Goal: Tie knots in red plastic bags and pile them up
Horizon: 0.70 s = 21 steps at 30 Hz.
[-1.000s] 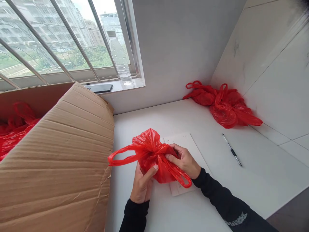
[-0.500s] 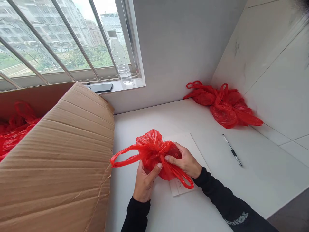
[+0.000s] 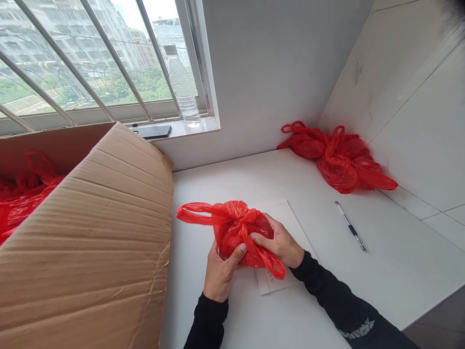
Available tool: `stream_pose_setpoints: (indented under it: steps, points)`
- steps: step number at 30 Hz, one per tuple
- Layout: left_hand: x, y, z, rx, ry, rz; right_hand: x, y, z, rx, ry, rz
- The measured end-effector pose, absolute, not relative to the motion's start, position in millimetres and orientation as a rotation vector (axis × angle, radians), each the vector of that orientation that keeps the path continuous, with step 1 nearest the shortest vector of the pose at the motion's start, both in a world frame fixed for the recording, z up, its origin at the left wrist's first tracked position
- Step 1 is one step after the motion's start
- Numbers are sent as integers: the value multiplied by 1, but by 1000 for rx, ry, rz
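Red bag (image 3: 238, 228) now squashed flatter between both hands, handle loop raised.

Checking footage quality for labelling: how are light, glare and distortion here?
Head view: soft daylight from the window lights the white table, shadows faint; sky at the top is blown out; wide angle skews the window bars; the red bag, left hand and right hand look sharp.

I can't read any text outright from here. Low right in the frame, the black sleeve (image 3: 337, 305) carries a white printed word, but its letters blur together. The sheet of paper (image 3: 291, 220) at centre, partly under the red bag (image 3: 236, 232), shows faint handwritten marks near its top and lower edges, too small to make out.
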<state>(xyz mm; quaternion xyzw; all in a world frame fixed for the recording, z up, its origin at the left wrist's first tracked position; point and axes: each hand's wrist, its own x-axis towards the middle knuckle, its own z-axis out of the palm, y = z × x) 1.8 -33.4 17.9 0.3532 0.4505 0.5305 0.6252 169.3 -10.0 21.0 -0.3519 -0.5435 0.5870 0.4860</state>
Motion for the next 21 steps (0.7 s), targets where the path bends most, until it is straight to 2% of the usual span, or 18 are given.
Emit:
stream_pose_setpoints:
  steps: [11,15,21]
  points:
    - [-3,-34,16,830,1067,1135,166,-11,15,-780,-1228,1542]
    - [0,-35,18,884,986,1227,168,-9,15,-792,-1241,1473]
    - [1,-35,13,772,932,1285,168,-15,22,-739,-1301,1566]
